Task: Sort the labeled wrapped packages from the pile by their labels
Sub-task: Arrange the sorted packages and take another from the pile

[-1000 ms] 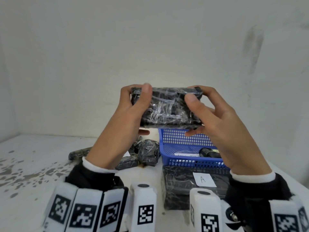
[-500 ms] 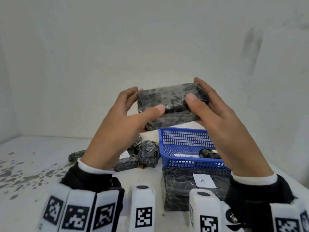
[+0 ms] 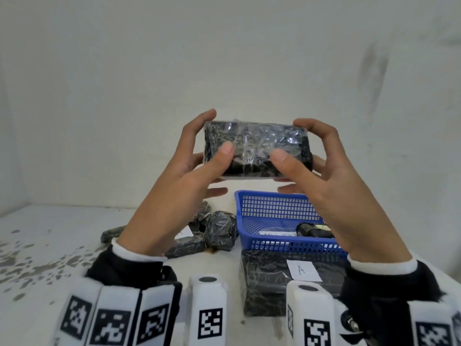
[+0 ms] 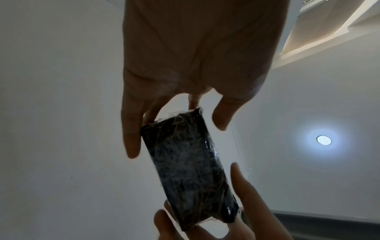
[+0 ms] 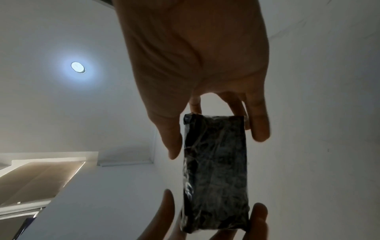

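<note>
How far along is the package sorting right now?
Early to midway. One wrapped package already lies in the blue basket, another labeled A sits before it. Both hands, left and right, hold one package, no label showing. A small pile remains.

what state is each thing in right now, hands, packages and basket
held package: raised above the table, gripped at both ends, no label showing
left hand: grips its left end
right hand: grips its right end
blue basket: upright, holding a dark package
package labeled A: lying flat before the basket
pile: on the table, unsorted
</note>
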